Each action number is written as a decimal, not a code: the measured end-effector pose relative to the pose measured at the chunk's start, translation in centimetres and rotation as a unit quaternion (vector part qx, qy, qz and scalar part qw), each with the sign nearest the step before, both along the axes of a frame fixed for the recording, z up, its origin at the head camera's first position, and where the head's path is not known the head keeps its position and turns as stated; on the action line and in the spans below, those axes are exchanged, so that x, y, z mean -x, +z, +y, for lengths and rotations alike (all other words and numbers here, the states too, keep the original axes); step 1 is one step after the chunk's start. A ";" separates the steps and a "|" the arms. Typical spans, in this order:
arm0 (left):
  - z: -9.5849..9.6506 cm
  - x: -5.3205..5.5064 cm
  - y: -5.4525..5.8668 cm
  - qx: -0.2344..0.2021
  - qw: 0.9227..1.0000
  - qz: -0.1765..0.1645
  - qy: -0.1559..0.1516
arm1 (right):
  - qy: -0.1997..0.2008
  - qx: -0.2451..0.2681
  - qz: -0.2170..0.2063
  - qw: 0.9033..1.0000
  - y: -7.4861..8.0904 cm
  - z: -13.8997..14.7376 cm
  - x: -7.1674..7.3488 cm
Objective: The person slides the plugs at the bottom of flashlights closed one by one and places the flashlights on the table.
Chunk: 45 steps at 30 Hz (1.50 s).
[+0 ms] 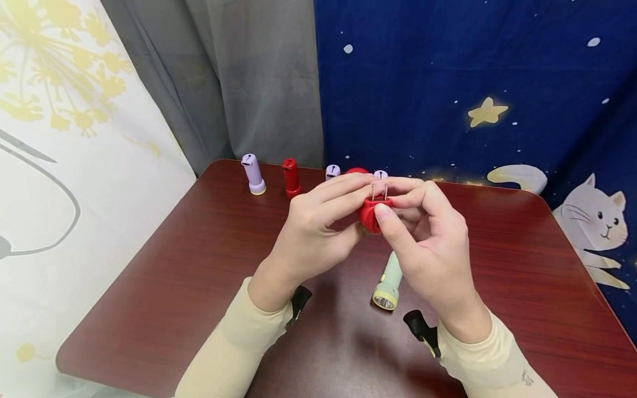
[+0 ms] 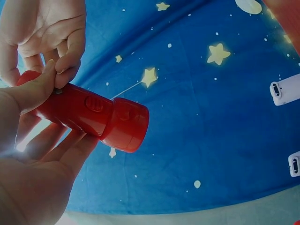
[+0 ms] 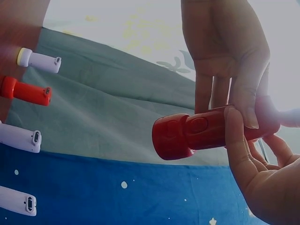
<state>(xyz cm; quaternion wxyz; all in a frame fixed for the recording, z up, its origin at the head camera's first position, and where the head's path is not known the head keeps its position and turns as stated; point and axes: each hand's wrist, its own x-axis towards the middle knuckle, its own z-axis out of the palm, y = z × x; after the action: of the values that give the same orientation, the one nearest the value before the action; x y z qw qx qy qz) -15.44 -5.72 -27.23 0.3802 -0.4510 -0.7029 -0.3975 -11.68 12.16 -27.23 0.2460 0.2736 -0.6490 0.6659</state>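
Observation:
A red flashlight is held up above the table between both hands. Two metal plug prongs stand out from its tail end, which faces back toward me in the head view. My left hand grips the body, thumb on one side and fingers on the other. At the tail, my right hand pinches the flashlight with thumb and fingers beside the prongs. In the right wrist view the flashlight's wide head and its oval button show. Fingers hide part of the body.
On the brown table, a pale green flashlight lies below the hands. Along the back edge stand a lavender flashlight, a red one and two more lavender ones, partly hidden by the hands. Curtains hang behind the table.

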 end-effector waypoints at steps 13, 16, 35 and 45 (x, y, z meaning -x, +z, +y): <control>0.0 0.0 0.0 0.000 1.000 -0.005 -0.008 | -0.004 -0.014 -0.012 1.000 0.0 0.2 -0.2; 0.0 -0.1 0.0 0.000 1.000 -0.006 -0.007 | -0.003 -0.018 -0.016 1.000 0.1 0.2 -0.3; 0.1 -0.1 -0.1 -0.015 1.000 0.000 0.001 | 0.014 -0.028 -0.016 0.999 0.3 0.4 -0.3; 0.2 -0.1 0.0 -0.016 1.000 0.000 0.008 | 0.023 -0.035 -0.019 0.999 0.4 0.4 -0.5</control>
<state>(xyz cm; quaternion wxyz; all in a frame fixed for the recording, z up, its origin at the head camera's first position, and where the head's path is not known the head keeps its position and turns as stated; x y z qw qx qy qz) -15.36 -5.55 -27.26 0.3902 -0.4391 -0.7003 -0.4055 -11.19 12.59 -26.87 0.2086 0.2836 -0.6700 0.6536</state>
